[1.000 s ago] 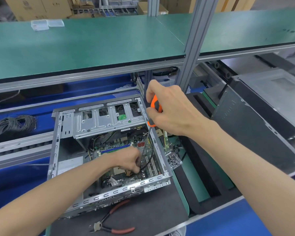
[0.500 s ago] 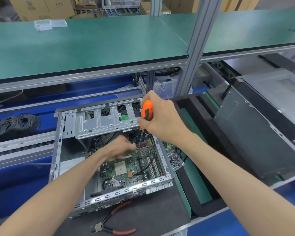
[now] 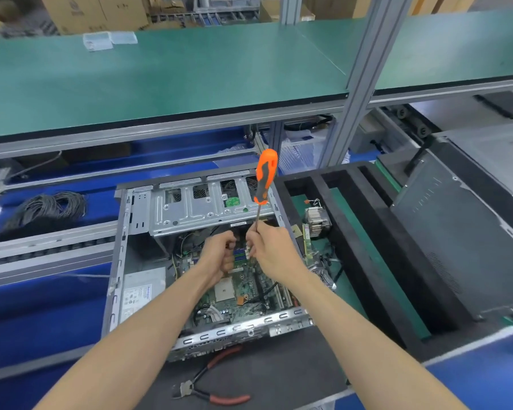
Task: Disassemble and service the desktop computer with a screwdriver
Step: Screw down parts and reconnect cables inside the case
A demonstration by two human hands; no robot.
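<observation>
Pinching the bare shaft near its tip, the right hand has the screwdriver upside down: orange handle sticking up and slightly away, over the drive cage, tip hidden down in the fingers. So the long axis runs nearly vertical from the grip. The left hand is just beside it, fingers curled, maybe around a screw, can't tell. Both hover over the motherboard inside the open computer case on the bench. My guess: the left is nearer for taking whatever came off the tip.
</observation>
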